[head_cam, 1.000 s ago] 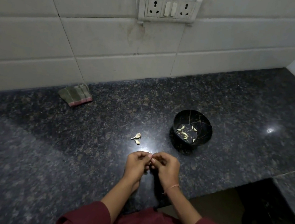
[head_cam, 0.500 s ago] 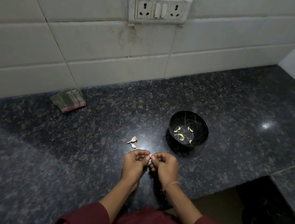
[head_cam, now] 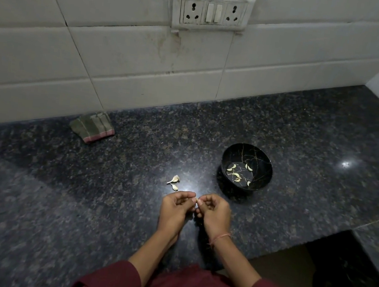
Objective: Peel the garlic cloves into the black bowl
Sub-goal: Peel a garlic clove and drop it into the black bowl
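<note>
Pinching one garlic clove [head_cam: 197, 201] between them, left hand [head_cam: 175, 209] and right hand [head_cam: 214, 214] are meeting fingertip to fingertip near the counter edge, black bowl [head_cam: 246, 166] sitting far-right.

A garlic clove [head_cam: 197, 201] is pinched between the left hand [head_cam: 176, 207] and right hand [head_cam: 214, 214] near the table's [head_cam: 81, 201] front edge.

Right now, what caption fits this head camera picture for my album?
Left hand and right hand pinch a garlic clove near the black bowl holding peeled cloves.
</note>
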